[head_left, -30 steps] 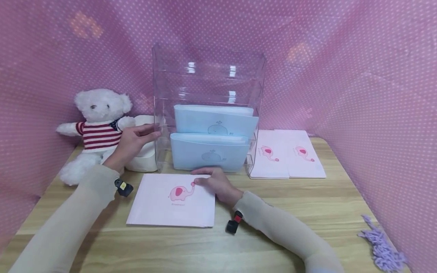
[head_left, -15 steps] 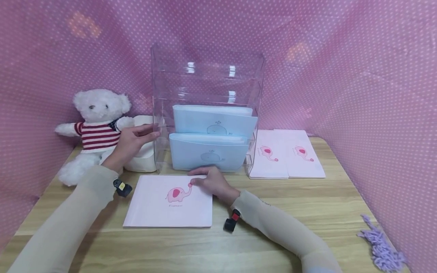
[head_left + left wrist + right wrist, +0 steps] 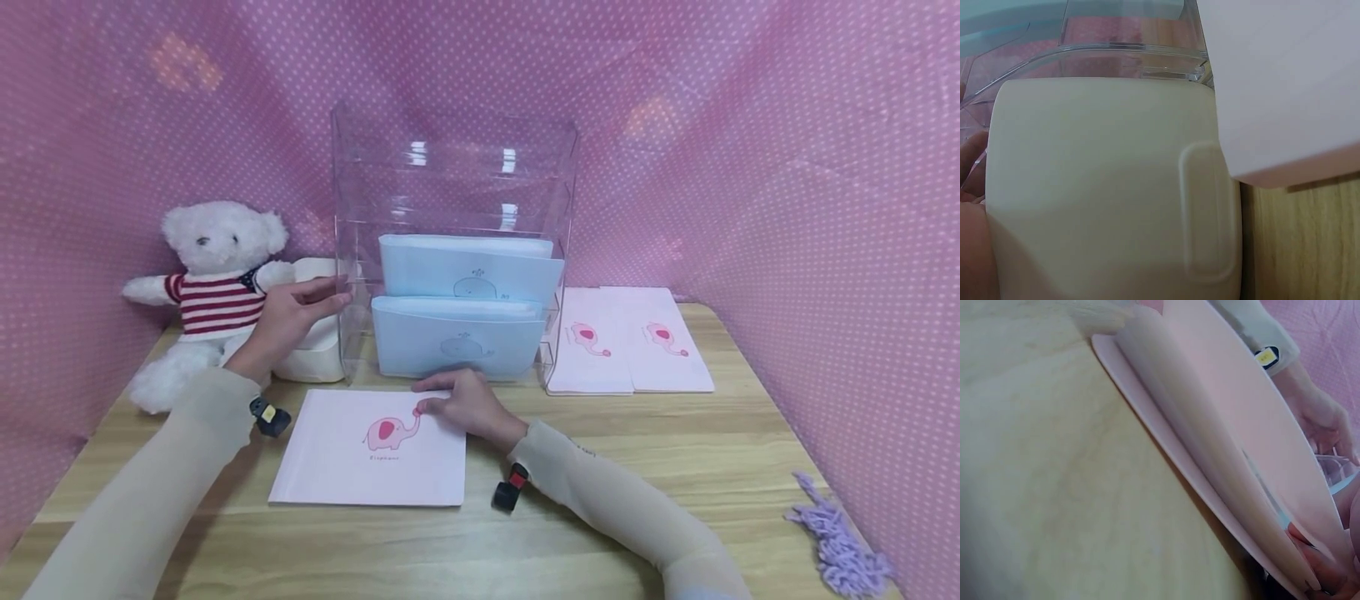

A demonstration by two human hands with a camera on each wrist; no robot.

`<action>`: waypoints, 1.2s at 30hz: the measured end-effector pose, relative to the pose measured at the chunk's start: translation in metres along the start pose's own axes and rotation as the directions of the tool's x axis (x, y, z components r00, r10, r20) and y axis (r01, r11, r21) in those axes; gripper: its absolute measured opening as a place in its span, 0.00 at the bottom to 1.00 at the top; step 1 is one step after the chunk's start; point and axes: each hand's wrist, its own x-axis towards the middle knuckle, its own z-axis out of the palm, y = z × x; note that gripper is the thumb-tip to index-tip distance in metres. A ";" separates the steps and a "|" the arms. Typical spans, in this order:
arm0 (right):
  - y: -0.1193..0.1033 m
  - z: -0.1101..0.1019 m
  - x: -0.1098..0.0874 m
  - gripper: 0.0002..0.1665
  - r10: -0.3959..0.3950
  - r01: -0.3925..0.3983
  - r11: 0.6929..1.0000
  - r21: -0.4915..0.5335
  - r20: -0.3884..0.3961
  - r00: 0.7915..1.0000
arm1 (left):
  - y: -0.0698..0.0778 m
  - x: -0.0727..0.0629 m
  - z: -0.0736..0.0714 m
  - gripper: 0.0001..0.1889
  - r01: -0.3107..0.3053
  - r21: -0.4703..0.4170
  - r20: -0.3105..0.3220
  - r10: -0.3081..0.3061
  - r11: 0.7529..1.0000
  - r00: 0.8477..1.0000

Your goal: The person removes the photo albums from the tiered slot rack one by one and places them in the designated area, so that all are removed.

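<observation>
In the head view my right hand point(image 3: 474, 407) pinches the upper right corner of a pink photo album point(image 3: 337, 450) with an elephant on its cover. Its thumb lies on top. In the right wrist view the album's covers point(image 3: 1235, 394) stand apart around its pages, and fingers point(image 3: 1319, 565) show at that corner. My left hand point(image 3: 288, 321) grips the left side wall of a clear tiered rack point(image 3: 457, 196). Two blue albums with whales stand in the rack, a lower one point(image 3: 420, 350) in front and an upper one point(image 3: 420, 267) behind.
Two pink elephant albums point(image 3: 622, 375) lie right of the rack. A white teddy bear point(image 3: 225, 242) in a striped sweater sits at the left, beside a cream box point(image 3: 311, 362). Purple yarn point(image 3: 843, 546) lies near the right table edge. A dotted pink curtain point(image 3: 750, 167) surrounds the table.
The pink album and my right hand have shifted slightly left. My left hand has stayed at the rack's side, and the blue albums have not moved.
</observation>
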 end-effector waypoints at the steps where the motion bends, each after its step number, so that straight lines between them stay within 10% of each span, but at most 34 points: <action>1: 0.000 0.000 0.000 0.16 -0.001 0.001 1.000 -0.007 0.001 1.000 | -0.001 0.000 0.000 0.31 0.002 0.001 0.000 -0.002 1.000 1.000; 36: -0.005 -0.005 -0.004 0.17 -0.039 0.040 0.999 -0.023 0.040 0.998 | -0.001 -0.001 0.000 0.32 -0.003 -0.020 0.005 0.003 1.000 1.000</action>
